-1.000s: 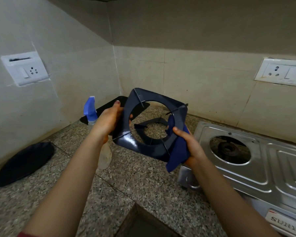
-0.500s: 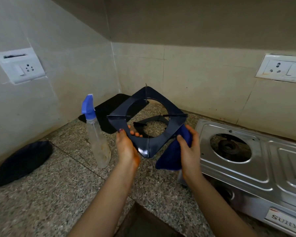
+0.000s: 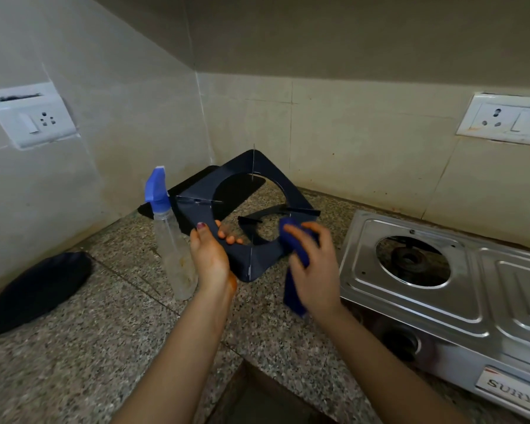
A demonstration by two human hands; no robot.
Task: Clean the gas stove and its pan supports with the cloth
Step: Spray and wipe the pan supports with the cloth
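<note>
Holding, left hand: fingers curled round the near-left edge of the pan support, thumb on top, fingertips showing through the central opening.
Right hand: fingers closed over the blue cloth, pressing it onto the right side of the pan support; this hand is slightly blurred.
Pan support: dark, square with rounded corners and a round opening, held tilted above the counter, one corner pointing near and one far, with thin prongs reaching inward.
Blue cloth: bunched under the right palm, a loose end hanging down on the near side of the hand.
Second pan support: lying on the counter behind the held one, seen partly through its opening.
Gas stove: stainless steel, at the right on the counter, its left burner uncovered; a knob on the front face; a partly cut-off label at the near-right.
Spray bottle: clear body, blue trigger head, upright just left of the left hand.
Black tray: flat in the far corner, behind the bottle.
Black plate: at the left on the counter, well apart from the hands.
Sockets: one white switch plate on the left wall, another on the far wall above the stove.
</note>
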